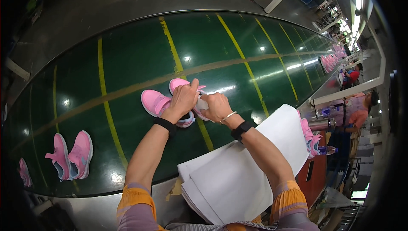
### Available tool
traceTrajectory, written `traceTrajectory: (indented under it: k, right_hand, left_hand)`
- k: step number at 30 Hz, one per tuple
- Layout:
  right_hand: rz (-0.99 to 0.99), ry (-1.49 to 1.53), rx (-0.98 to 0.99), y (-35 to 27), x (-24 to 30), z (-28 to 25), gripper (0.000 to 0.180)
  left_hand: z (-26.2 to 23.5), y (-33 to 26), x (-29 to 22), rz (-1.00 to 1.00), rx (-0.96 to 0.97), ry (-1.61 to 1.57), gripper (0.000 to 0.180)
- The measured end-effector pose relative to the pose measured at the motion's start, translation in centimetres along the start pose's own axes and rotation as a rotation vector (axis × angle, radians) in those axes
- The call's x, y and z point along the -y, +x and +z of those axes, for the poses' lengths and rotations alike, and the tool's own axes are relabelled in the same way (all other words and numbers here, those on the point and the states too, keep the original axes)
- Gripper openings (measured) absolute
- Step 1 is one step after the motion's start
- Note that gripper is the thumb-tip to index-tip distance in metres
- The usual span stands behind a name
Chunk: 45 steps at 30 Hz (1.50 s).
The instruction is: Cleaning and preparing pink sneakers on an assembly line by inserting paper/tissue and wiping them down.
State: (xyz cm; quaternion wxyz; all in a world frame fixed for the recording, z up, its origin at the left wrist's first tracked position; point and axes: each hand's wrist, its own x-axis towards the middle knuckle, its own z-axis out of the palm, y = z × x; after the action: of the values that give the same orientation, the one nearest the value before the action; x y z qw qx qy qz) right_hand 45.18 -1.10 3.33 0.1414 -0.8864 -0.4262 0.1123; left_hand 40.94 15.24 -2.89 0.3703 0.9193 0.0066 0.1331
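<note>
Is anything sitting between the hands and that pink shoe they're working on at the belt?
Nothing visible does. The left hand and right hand are already on the pink shoe, with a wad of white paper pinched between them. Its pair lies beside it to the left, clear of both hands.

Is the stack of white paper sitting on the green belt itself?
No. The white paper stack lies on the near ledge by the person, only its far corner overlapping the green conveyor belt, where pink shoes sit.

Pink shoes near the hands: two (155,102) | pink shoes further left on the green belt (127,52): two as a pair (70,155), plus one at the edge (24,172) | white paper stacks: one (238,167) | black wristbands: two (165,124)
</note>
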Motion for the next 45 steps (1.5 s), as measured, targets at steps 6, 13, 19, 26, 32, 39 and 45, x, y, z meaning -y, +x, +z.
traceTrajectory:
  k: [6, 13, 19, 26, 32, 39, 45]
  right_hand:
    - [-0.126, -0.133, 0.051, 1.5, -0.5, 2.7, 0.020]
    - [-0.040, 0.140, 0.205, 0.7, -2.1, 4.8, 0.061]
    - [-0.191, 0.074, 0.201, 1.0, -1.7, 4.7, 0.055]
    - [-0.352, 0.073, 0.297, -5.2, -2.7, 0.1, 0.057]
    - [-0.538, -0.324, 0.320, -1.8, -2.8, 4.4, 0.054]
    - [-0.290, -0.155, 0.372, -1.6, 0.7, -1.0, 0.029]
    - [-0.050, -0.026, -0.315, -20.4, 1.7, -15.0, 0.039]
  left_hand:
    - [0.1, -0.4, 1.1, -0.002, -0.012, -0.120, 0.023]
    - [1.2, 0.3, 0.6, -0.009, -0.108, 0.003, 0.019]
    - [2.0, -0.3, 0.4, 0.002, -0.154, 0.020, 0.020]
    - [2.1, -0.4, -0.1, -0.005, -0.197, -0.064, 0.022]
    - [2.0, -1.1, 0.0, 0.043, -0.158, -0.085, 0.019]
    - [2.0, -1.0, -0.7, 0.011, -0.111, -0.040, 0.018]
    - [-3.2, -2.4, -9.6, 0.086, -0.220, -0.180, 0.033]
